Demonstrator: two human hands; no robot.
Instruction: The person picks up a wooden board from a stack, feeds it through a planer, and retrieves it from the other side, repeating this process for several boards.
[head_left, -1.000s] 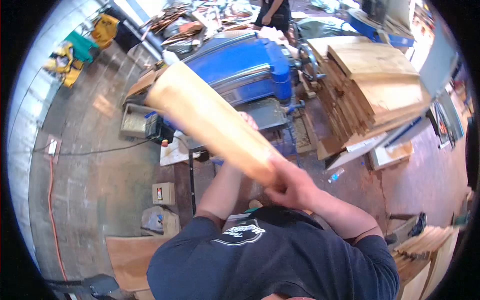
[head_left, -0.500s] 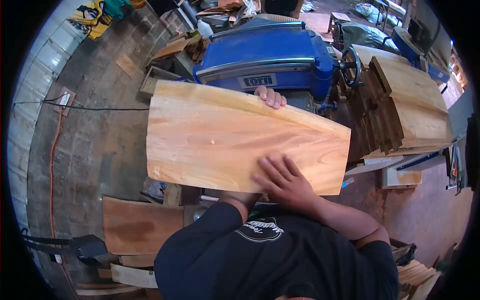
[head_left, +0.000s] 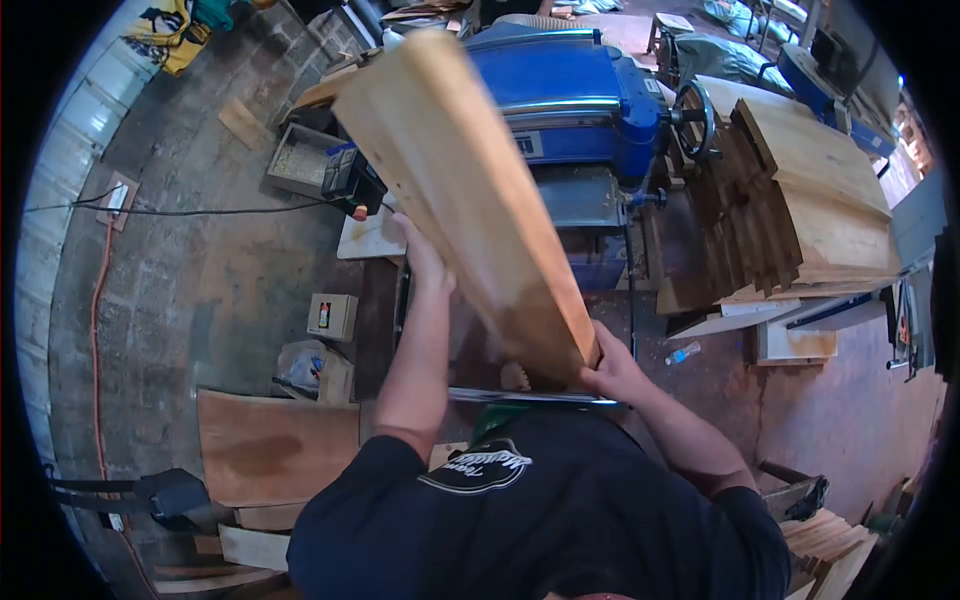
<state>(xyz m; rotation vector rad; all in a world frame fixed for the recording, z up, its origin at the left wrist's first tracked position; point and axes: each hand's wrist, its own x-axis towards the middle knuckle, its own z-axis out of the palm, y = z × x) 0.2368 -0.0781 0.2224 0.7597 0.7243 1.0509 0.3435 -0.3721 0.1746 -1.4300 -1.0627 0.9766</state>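
A wide wooden board (head_left: 470, 190) is held up in front of me, turned on edge and tilted, its far end high and slightly blurred. My left hand (head_left: 428, 258) supports its left side, with some of the fingers hidden behind the wood. Around the near right corner, my right hand (head_left: 615, 368) is closed, thumb on the board's edge. Just beyond the board stands a blue thickness planer (head_left: 550, 90), partly covered by it. The planer's metal bed (head_left: 575, 198) shows to the right of the board.
Stacked boards (head_left: 825, 190) stand right of the planer, beside its handwheel (head_left: 692, 118). On the left are an open box (head_left: 300, 160), a black cable (head_left: 240, 212) and a small beige box (head_left: 332, 316). A brown panel (head_left: 275, 450) lies at lower left; a plastic bottle (head_left: 684, 353) is on the floor.
The board has swung from lying broad face up to standing on edge, far end raised. My right hand went from flat on its face to gripping its near corner; my left moved to its left side.
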